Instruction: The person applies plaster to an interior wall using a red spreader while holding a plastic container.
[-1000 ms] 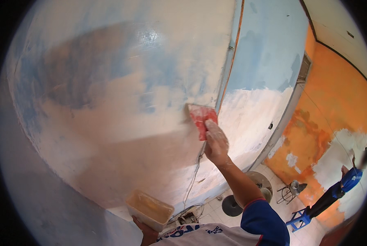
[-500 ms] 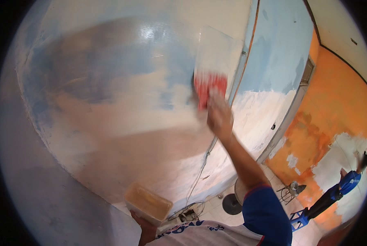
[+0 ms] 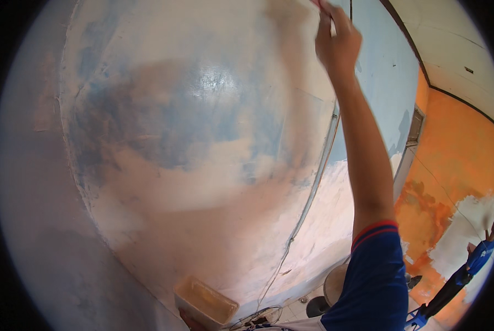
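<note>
High up at the top edge, my right hand (image 3: 339,41) is closed on the red putty spreader (image 3: 315,3). Only a sliver of the spreader shows; its blade lies outside the picture. My arm stretches up along the patchy blue and cream wall (image 3: 214,143), over the grey conduit. Low in the view, my left hand (image 3: 189,321) holds up a rectangular plastic tub (image 3: 207,302) from its underside, with most of the fingers hidden. A pale, wet-looking layer coats the inside of the tub.
A grey conduit (image 3: 316,190) runs down the wall. Loose cables (image 3: 263,315) and a round dark object (image 3: 316,307) lie on the floor below. At the right, another person (image 3: 473,262) stands on a blue stool (image 3: 417,319) by an orange wall (image 3: 451,160).
My right hand has moved up with the red spreader, from the middle of the wall to the top edge. The view has tilted up, and my left hand still holds the tub.
</note>
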`<state>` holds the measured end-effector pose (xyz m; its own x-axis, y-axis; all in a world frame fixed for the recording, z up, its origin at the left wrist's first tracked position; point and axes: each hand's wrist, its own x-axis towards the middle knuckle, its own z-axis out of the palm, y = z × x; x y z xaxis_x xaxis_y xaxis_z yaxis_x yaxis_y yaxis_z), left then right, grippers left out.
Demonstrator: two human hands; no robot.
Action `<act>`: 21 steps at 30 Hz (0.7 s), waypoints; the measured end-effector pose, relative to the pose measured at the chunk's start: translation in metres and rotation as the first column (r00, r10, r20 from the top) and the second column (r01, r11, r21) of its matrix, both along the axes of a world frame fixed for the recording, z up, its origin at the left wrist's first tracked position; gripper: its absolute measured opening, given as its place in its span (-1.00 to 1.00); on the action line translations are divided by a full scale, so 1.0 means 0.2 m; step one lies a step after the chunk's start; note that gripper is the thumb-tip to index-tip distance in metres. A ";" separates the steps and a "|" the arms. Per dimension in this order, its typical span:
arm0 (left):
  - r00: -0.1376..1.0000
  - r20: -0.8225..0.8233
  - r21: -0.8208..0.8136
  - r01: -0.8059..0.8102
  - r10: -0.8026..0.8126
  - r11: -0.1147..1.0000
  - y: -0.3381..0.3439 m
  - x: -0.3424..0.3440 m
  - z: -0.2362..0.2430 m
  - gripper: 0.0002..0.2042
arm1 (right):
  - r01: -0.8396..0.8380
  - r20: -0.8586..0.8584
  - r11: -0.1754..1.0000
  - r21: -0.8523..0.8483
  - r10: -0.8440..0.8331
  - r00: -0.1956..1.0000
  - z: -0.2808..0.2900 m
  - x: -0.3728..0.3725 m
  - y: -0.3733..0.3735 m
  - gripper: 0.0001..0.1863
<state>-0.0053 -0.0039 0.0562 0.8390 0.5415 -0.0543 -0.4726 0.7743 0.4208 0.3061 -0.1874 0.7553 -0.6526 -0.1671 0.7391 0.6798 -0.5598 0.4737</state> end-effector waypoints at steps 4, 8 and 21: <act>1.000 0.005 -0.021 0.000 0.000 1.000 0.01 -0.02 0.00 -0.18 | 0.171 -0.473 0.974 -0.146 -0.221 0.853 0.21 0.00 0.01 -0.80; 1.000 -0.002 -0.021 -0.004 0.004 1.000 0.04 -0.06 -0.01 -0.19 | 0.091 -0.469 0.972 -0.217 -0.185 0.863 -0.46 0.19 0.01 -0.73; 0.996 -0.033 -0.031 0.080 -0.081 0.996 0.00 -0.09 -0.04 -0.19 | -0.002 -0.297 0.998 -0.070 -0.019 0.955 -0.88 -0.03 -0.26 -0.87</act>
<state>-0.0225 -0.0035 0.0475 0.8772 0.4698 -0.0987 -0.3938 0.8219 0.4116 0.3009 -0.2392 0.5793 -0.4030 -0.1043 0.9093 0.7909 -0.5396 0.2886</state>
